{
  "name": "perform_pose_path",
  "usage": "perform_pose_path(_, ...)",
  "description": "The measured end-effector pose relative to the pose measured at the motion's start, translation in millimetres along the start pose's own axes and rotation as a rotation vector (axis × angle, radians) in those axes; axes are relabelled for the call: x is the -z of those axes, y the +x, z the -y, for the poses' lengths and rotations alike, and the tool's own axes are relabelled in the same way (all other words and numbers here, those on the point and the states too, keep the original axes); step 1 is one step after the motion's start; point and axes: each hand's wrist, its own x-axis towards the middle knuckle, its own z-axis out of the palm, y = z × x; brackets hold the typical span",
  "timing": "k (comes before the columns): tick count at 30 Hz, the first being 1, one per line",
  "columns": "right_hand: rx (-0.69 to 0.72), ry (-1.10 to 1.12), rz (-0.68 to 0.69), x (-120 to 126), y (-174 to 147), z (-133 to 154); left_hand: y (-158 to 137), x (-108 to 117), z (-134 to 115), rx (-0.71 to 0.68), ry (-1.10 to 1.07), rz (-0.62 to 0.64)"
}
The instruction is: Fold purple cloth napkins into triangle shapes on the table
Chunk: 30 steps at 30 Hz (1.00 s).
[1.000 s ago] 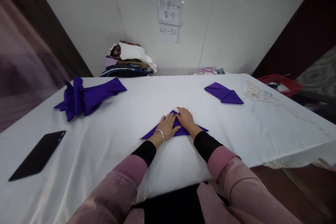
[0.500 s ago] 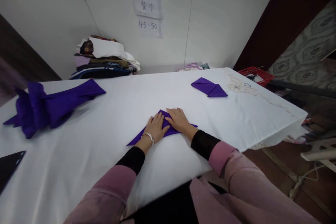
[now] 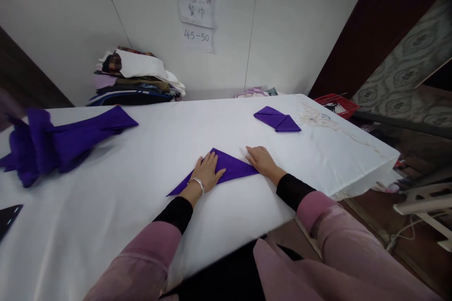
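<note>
A purple cloth napkin (image 3: 231, 167), folded into a wide triangle, lies on the white tablecloth in front of me. My left hand (image 3: 207, 172), with a silver bracelet at the wrist, rests flat over its left part, fingers spread toward the top point. At the right corner is my right hand (image 3: 263, 161), its palm side over the tip and its thumb and fingers apart; part of that corner is hidden beneath it. Farther back to the right lies another folded purple napkin (image 3: 277, 119). Loose, bunched purple napkins (image 3: 74, 143) lie at the left.
A pile of folded clothes (image 3: 136, 77) stands against the wall behind the table (image 3: 141, 225). At the far right is a red basket (image 3: 339, 106). A dark flat object (image 3: 9, 218) sits at the left edge. Handwritten papers (image 3: 197, 14) hang on the wall.
My right hand has slid right, from the middle of the napkin to its right corner, uncovering the purple surface. My left hand stays in place on the cloth.
</note>
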Motion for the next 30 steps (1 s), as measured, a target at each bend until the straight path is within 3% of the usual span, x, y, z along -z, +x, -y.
perform_pose_path(2,-0.107,0.051,-0.037,4.5,-5.1,-14.0,0.3,-0.3,-0.3,0.003,0.015,0.006)
perform_pose_path(5,-0.321,0.163,-0.210,12.9,-9.0,-20.7,0.9,-1.9,-0.2,0.000,0.036,0.000)
perform_pose_path(7,-0.309,0.200,-0.291,17.0,-8.2,-5.6,1.4,-3.4,0.4,-0.007,0.044,-0.007)
perform_pose_path(8,-0.233,0.209,-0.291,17.7,-6.7,8.4,1.5,-4.1,0.9,-0.009,0.046,-0.009)
perform_pose_path(10,-0.035,0.232,-0.229,16.0,-1.4,45.3,1.5,-5.3,2.1,-0.008,0.051,-0.012)
perform_pose_path(12,0.174,0.270,-0.074,10.2,6.9,84.5,0.9,-5.8,3.2,-0.023,0.066,-0.001)
perform_pose_path(16,0.284,0.313,0.108,-7.3,28.6,128.6,-1.7,-5.1,3.5,-0.094,0.115,0.023)
perform_pose_path(24,0.120,0.253,0.273,-30.2,49.0,104.6,-3.2,-1.8,-4.7,-0.037,-0.006,-0.003)
perform_pose_path(30,0.135,0.169,0.290,-36.1,44.1,102.9,-17.8,-0.6,8.4,0.000,-0.035,-0.029)
